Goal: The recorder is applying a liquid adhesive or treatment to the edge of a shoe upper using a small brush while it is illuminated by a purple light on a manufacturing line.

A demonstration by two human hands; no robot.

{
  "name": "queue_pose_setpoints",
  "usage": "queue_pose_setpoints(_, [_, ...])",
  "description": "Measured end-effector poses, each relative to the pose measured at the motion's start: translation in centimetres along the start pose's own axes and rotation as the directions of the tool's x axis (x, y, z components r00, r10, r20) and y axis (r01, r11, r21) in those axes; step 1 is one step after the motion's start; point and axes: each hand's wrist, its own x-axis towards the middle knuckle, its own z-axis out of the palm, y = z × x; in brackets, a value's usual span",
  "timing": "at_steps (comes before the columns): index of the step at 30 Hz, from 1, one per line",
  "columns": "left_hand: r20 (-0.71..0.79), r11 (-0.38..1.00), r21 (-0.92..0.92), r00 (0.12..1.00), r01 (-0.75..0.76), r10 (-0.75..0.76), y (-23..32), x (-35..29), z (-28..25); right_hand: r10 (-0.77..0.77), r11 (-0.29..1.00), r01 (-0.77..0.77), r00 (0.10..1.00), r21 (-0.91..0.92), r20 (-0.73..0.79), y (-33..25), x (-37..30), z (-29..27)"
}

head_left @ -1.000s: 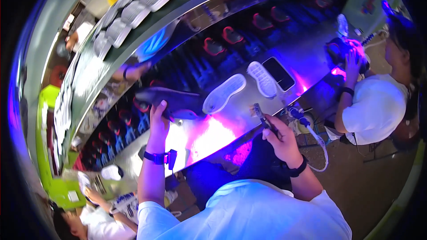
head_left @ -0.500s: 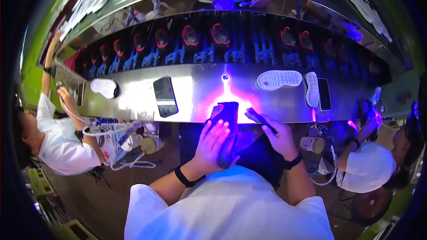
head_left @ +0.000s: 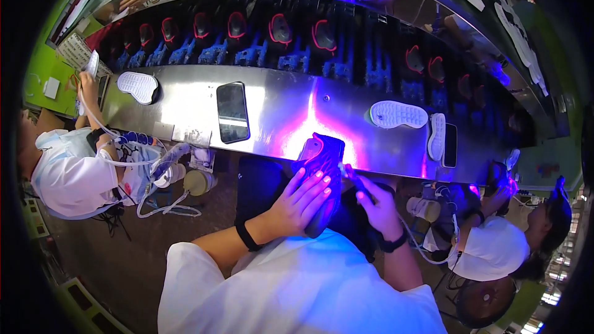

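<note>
In front of me a dark shoe upper (head_left: 329,153) is held upright over my lap, near the bench edge, with a glowing red line along its opening. My left hand (head_left: 297,205) lies across its side with the fingers together, gripping it; the palm side is hidden. A slim dark-handled brush (head_left: 357,179) is pinched in my right hand (head_left: 381,211). Its small tip meets or nearly meets the right side of the shoe upper; contact is hard to tell in the violet glare.
The metal bench (head_left: 185,108) carries a phone (head_left: 232,112), white soles (head_left: 399,114) and another phone (head_left: 450,145). Behind it runs a dark rack with red-edged shoe uppers (head_left: 280,28). People sit at left (head_left: 74,164) and right (head_left: 492,235), beside pots (head_left: 200,182) and white hoses.
My right hand has brought the brush left and down to the shoe upper. The upper has shifted slightly right and tilts. My view has turned. The person at left has lowered a raised arm.
</note>
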Motion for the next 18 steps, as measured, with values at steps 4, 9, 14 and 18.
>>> queue_pose_setpoints(4, [0.072, 1.0, -0.004, 0.997, -0.014, 0.014, -0.1, 0.0, -0.1, -0.029, 1.0, 0.03, 0.998, -0.011, 0.054, 1.7, -3.6, -0.5])
queue_pose_setpoints(9, [0.143, 0.998, 0.046, 0.989, -0.052, 0.045, 0.1, 0.9, -0.8, -0.012, 1.0, 0.013, 0.999, -0.015, 0.037, 1.4, -0.4, -1.9])
queue_pose_setpoints(14, [0.192, 0.998, 0.046, 0.981, -0.035, 0.026, 0.7, 1.6, -1.0, 0.066, 0.998, -0.066, 0.997, -0.009, -0.047, 1.9, 1.6, -2.3])
queue_pose_setpoints(18, [0.208, 0.996, 0.069, 0.978, -0.048, 0.033, 1.1, 2.4, -1.3, 0.077, 0.991, -0.081, 0.996, 0.103, 0.036, 1.7, -1.5, -2.6])
